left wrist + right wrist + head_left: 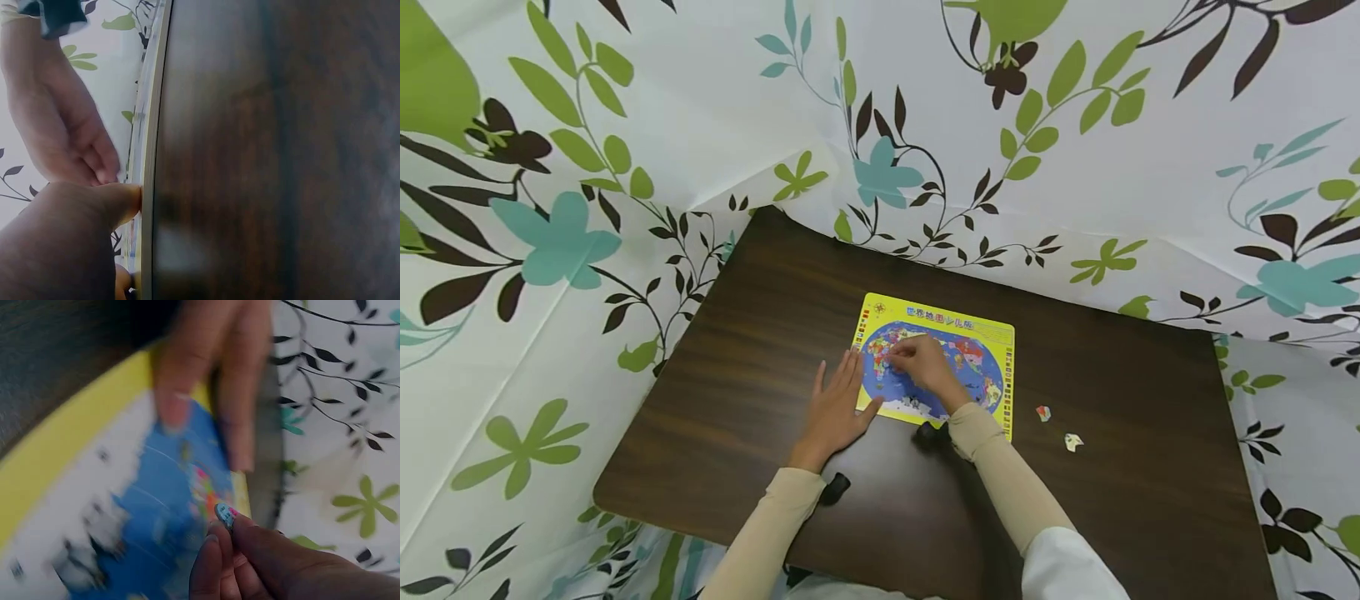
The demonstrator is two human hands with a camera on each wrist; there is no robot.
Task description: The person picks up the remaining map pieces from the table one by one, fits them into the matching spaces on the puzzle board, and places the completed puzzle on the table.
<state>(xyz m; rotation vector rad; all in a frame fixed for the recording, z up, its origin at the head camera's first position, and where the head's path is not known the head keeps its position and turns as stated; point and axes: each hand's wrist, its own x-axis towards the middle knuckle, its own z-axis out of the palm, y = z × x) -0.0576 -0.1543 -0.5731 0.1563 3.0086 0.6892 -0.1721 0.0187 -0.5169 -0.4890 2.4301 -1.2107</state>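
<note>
A world map puzzle board [955,343] with a yellow border and blue oceans lies on the dark table. My left hand [838,412] rests on its left edge with the fingers straight, and the thumb lies along the bottom edge. In the left wrist view, the thumb of that hand [69,231] touches the board's rim. My right hand [925,362] is over the left half of the map. Between its thumb and fingers it pinches a small puzzle piece [224,514], pale blue with a bit of pink, held above the map in the right wrist view.
Two loose puzzle pieces [1043,413] [1073,442] lie on the table [1150,400] to the right of the board. Behind and beside the table hangs a white curtain [700,100] with a leaf and flower print.
</note>
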